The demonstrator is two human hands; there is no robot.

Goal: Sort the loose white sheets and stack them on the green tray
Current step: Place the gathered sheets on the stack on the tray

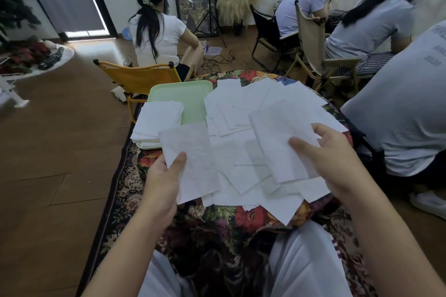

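Note:
A pale green tray [193,94] sits at the table's far left, with a neat stack of white sheets [158,120] on its near left part. Loose white sheets [253,103] lie scattered over the middle and right of the table. My left hand [164,183] grips one white sheet [190,152] by its lower edge, thumb on top, just in front of the tray. My right hand [337,164] pinches another white sheet [277,135] at its right side, above the loose pile.
The low table wears a floral cloth [248,217] and stands on a patterned rug [120,200]. A yellow folding chair [137,77] stands behind the tray. A person [410,116] crouches close at the table's right; others sit farther back.

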